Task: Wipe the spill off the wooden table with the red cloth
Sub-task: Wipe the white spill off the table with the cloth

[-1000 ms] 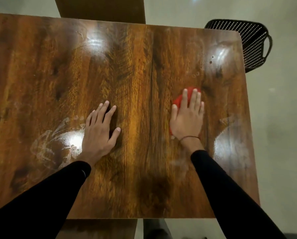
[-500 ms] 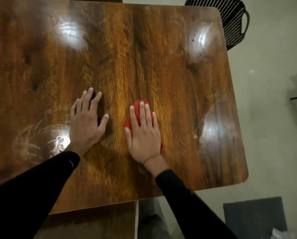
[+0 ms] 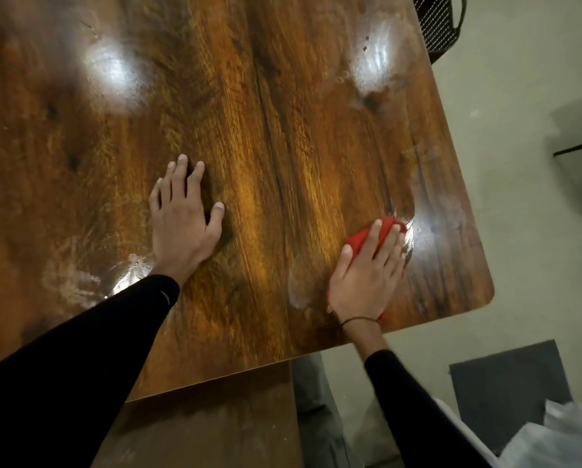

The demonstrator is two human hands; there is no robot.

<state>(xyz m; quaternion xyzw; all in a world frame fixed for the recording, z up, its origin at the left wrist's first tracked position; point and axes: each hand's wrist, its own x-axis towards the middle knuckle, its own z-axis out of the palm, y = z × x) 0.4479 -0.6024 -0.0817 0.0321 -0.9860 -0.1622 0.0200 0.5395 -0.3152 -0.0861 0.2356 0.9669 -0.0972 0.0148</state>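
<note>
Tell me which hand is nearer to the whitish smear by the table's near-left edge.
Left. The left hand lies flat with its wrist right beside the whitish smear. The right hand presses the red cloth far across the wooden table, near its right edge.

The glossy wooden counter carried a red cloth near its right edge, pressed flat under the right hand. Left of the cloth, well apart, the left hand lay palm down with fingers spread. A whitish smear sat just left of the cloth, and another smeared patch lay beyond the left hand.
</note>
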